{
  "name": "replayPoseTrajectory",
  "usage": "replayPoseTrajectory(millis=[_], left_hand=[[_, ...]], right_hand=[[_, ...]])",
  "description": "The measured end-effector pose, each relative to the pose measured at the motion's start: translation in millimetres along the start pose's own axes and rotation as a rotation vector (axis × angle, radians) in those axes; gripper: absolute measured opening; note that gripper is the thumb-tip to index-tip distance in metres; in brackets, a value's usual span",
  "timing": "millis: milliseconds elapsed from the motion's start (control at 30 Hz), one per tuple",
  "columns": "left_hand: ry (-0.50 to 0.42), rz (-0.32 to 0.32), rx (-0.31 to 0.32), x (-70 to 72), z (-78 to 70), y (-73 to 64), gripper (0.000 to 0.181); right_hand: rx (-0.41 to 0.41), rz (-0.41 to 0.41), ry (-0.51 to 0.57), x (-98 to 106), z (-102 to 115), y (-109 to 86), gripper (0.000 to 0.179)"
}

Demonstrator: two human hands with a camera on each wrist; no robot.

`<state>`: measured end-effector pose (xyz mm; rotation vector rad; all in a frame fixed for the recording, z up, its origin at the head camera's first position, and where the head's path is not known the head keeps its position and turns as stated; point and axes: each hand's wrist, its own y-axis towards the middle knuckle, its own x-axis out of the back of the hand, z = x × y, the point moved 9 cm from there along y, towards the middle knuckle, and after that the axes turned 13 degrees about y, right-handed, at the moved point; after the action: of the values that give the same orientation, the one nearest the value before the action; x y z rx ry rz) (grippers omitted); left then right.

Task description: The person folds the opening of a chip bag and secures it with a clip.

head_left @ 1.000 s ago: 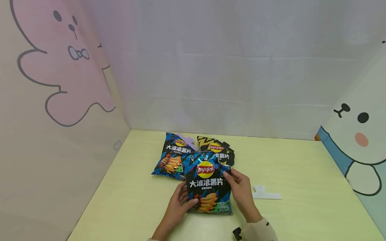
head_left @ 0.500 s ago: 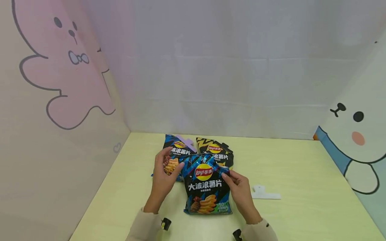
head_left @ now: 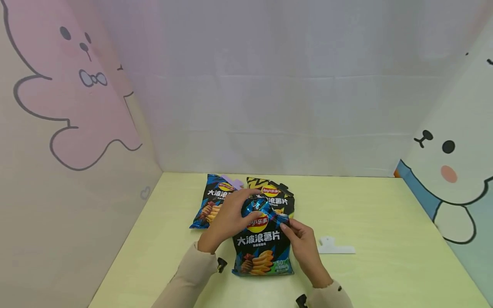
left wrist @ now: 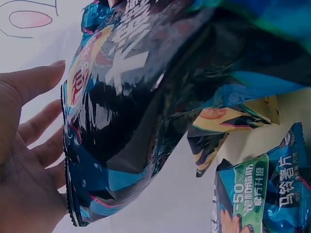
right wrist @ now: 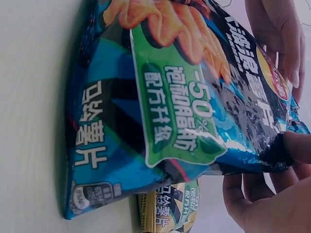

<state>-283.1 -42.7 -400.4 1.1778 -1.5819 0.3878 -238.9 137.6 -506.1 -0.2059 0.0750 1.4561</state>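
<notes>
A blue-and-black Lay's chip bag (head_left: 262, 244) stands upright near the middle of the table, its top folded over at the right corner. My right hand (head_left: 304, 246) pinches that upper right corner, thumb on the front (right wrist: 296, 145) and fingers behind. My left hand (head_left: 231, 216) is at the bag's upper left, thumb and fingers spread around its top edge. In the left wrist view, the thumb of the left hand (left wrist: 31, 145) is apart from the bag and its fingers reach behind the crimped edge. A white bag clip (head_left: 336, 247) lies right of the right hand.
Behind stand a second blue chip bag (head_left: 206, 209) with a purple clip (head_left: 234, 182) and a yellow-and-black chip bag (head_left: 288, 205) with a black clip (head_left: 282, 188). The pale yellow table (head_left: 385, 222) ends at a curtain-like back wall (head_left: 246, 128); printed panels flank it.
My left hand has left the bag's lower left side, risen, and moved right to the bag's top. The right hand keeps its pinch at the upper right corner.
</notes>
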Motion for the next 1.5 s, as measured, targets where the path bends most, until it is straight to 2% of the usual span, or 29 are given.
replayPoseTrajectory(millis=[267,433,667,1200,1500], left_hand=[[0.075,0.012,-0.024,0.6,-7.0,6.6,0.045],[0.089,0.015,-0.038,3.0,-7.9,8.2,0.041],[0.073,0.008,-0.050,5.6,-8.4,10.6,0.035],[0.076,-0.026,-0.123,8.1,-7.6,12.0,0.017],[0.043,-0.029,-0.142,9.6,-7.8,10.4,0.010]], right_hand=[[0.012,0.002,-0.009,-0.4,1.6,-0.5,0.030],[0.007,0.008,-0.016,-0.9,1.9,-0.4,0.030],[0.021,0.003,-0.018,-0.2,4.0,0.0,0.028],[0.056,-0.025,-0.009,3.3,8.1,0.1,0.027],[0.049,0.011,-0.004,2.4,7.8,0.3,0.033]])
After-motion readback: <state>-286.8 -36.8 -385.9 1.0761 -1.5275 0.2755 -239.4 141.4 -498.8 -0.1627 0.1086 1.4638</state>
